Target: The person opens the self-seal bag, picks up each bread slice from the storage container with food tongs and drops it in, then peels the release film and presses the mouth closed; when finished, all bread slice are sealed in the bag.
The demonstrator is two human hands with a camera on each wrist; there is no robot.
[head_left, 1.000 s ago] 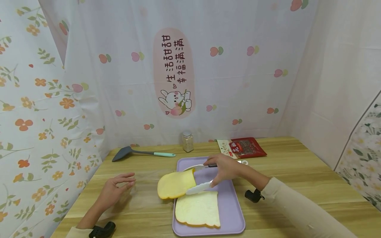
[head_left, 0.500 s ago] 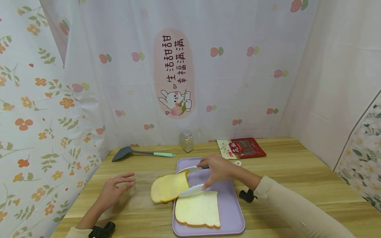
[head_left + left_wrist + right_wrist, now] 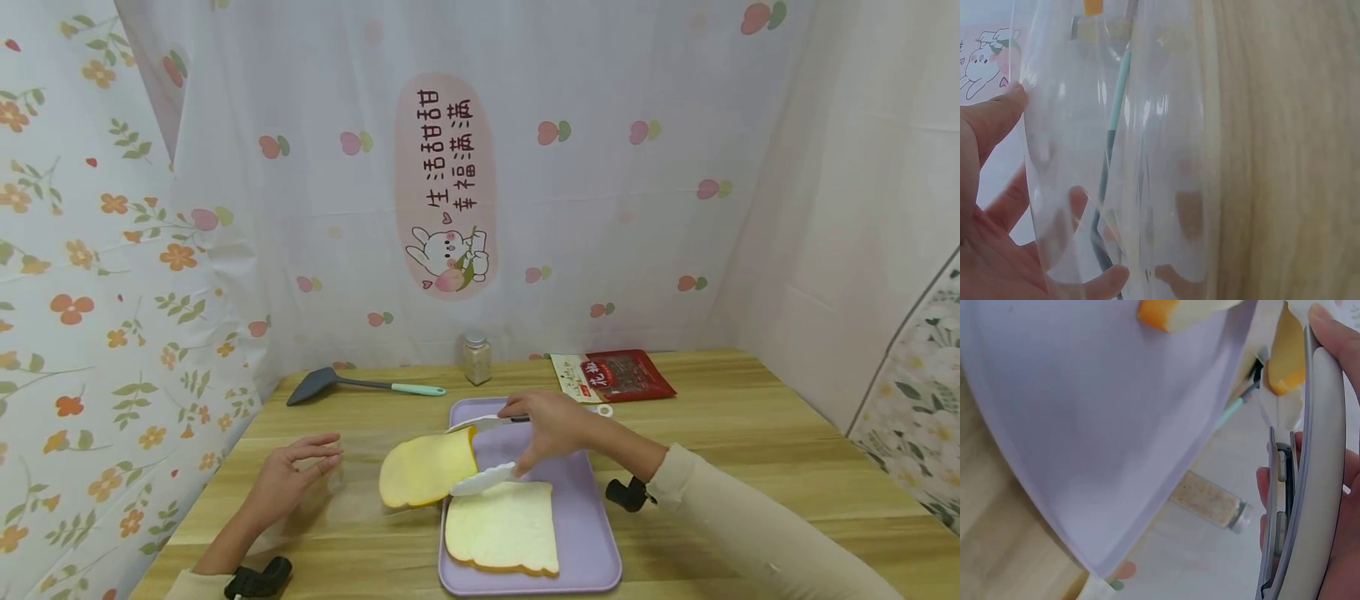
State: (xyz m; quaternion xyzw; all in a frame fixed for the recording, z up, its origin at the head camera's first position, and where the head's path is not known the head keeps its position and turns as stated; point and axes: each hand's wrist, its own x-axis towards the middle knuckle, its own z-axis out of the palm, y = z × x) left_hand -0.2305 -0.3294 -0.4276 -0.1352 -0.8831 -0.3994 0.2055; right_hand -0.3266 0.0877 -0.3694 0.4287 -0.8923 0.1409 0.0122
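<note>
My right hand grips a pair of tongs with white, scalloped ends, thumb on one arm and fingers on the other. Between the tong ends is a bread slice, jutting left past the tray's edge. A second, paler bread slice lies on the purple tray. My left hand holds the edge of a clear plastic thing, its thumb at the rim and other fingers showing through. In the head view, this see-through thing barely shows beneath the raised slice; its exact kind I cannot tell.
Behind the tray stands a small lidded glass jar. A red and cream packet lies at the back right. A grey spatula with a mint handle end lies at the back left. Curtains border the wooden table.
My right hand, with the tongs and the bread slice, has shifted left over the clear plastic thing, then stayed about there. My left hand keeps its place. The head view has turned slightly.
</note>
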